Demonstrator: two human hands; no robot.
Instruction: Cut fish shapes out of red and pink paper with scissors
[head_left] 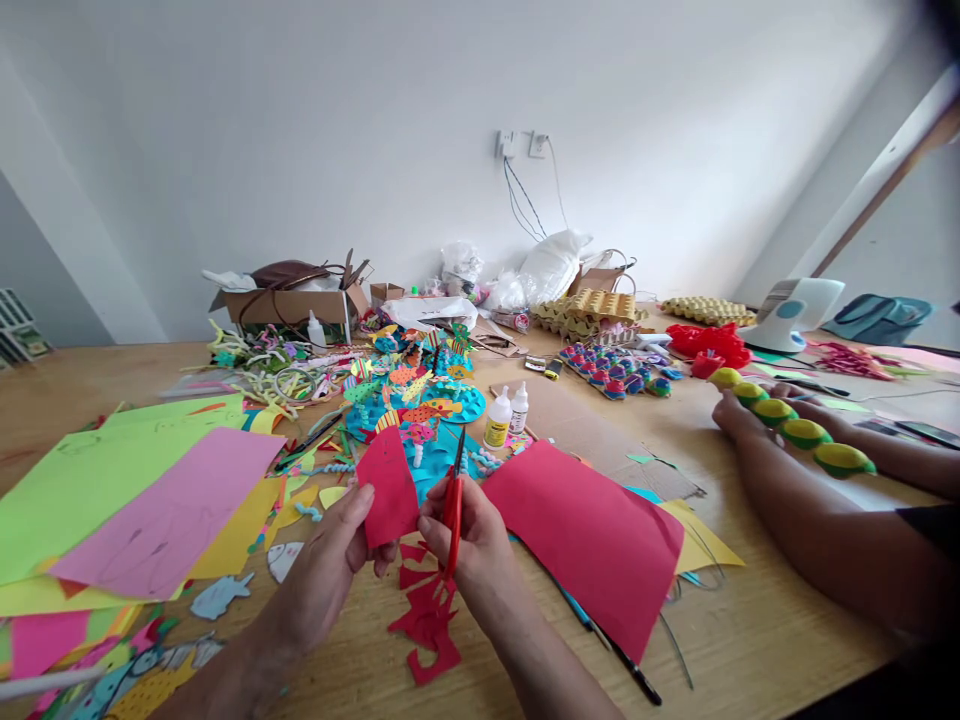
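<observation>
My left hand (330, 565) pinches a small piece of red paper (388, 495), held upright above the wooden table (750, 640). My right hand (469, 540) grips red-handled scissors (454, 500), their blades pointing up beside the paper's right edge. Red paper scraps (426, 620) lie on the table just below both hands. A larger red sheet (592, 535) lies flat to the right of my right hand.
Green, pink and yellow sheets (135, 490) cover the left side. Blue paper fish crafts (420, 400) and two glue bottles (507, 413) sit ahead. A cardboard box (292, 300) and egg trays (592, 305) stand at the back. Another person's hands (742, 415) hold a yellow-green segmented craft (795, 430) at right.
</observation>
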